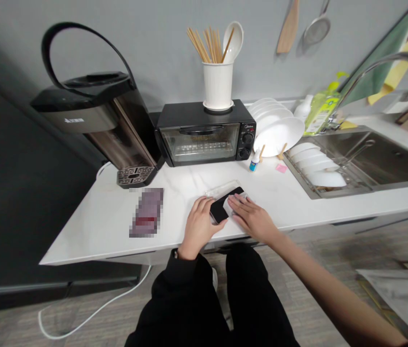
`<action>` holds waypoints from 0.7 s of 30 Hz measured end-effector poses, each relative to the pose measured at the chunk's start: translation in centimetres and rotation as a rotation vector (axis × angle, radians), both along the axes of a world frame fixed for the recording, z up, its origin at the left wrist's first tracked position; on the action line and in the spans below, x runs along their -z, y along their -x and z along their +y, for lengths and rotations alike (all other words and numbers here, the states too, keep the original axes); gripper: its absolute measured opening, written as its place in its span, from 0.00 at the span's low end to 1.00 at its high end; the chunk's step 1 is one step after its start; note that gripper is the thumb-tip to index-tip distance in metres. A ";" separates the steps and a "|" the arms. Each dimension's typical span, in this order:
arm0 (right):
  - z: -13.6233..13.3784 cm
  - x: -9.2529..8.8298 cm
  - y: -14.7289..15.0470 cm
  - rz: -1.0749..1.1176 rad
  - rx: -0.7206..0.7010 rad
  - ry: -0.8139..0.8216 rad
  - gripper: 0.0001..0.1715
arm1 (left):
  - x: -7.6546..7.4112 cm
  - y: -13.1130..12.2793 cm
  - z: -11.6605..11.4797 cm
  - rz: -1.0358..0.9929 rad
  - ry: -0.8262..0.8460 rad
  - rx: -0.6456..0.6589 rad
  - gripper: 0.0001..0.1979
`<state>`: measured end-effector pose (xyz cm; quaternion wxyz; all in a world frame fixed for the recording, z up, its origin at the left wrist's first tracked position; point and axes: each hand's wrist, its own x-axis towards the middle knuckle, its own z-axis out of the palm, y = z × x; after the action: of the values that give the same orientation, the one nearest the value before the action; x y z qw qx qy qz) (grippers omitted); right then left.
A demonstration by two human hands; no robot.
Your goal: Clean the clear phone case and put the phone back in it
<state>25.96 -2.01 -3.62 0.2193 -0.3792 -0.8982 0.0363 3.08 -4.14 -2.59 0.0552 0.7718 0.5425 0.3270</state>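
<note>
On the white counter, at its front edge, lies a black smartphone (219, 211), tilted diagonally. My left hand (199, 224) grips it along its left side, with the thumb at the near corner and the fingers at the far edge. My right hand (254, 219) presses a white wipe (226, 206) against the screen, its fingers laid over the cloth and covering much of it. A clear, flat plastic piece (224, 188) shows just behind the phone. Farther back stand a small white bottle with a blue label (253, 163) and a pink packet (281, 167).
A purple, pixelated flat item (146, 212) lies left of my hands. Behind are a water dispenser (106, 123), a toaster oven (206, 140) carrying a white utensil holder (218, 84), and racked plates (279, 135). Right is a sink (381, 154) with bowls (316, 166).
</note>
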 end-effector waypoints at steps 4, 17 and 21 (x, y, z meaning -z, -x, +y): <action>1.5 0.4 -2.4 0.129 0.216 0.031 0.28 | 0.2 -0.1 -0.1 0.003 -0.012 -0.014 0.31; 0.3 -0.2 4.0 0.173 0.187 0.036 0.28 | 0.0 -0.1 -0.2 0.002 0.026 -0.023 0.31; -1.6 0.1 5.1 0.038 -0.041 0.073 0.35 | 0.0 0.2 -0.3 0.030 0.043 0.022 0.29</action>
<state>20.90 -3.64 -3.74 0.2215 -0.3675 -0.8997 0.0806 2.91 -4.40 -2.62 0.0673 0.7811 0.5417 0.3033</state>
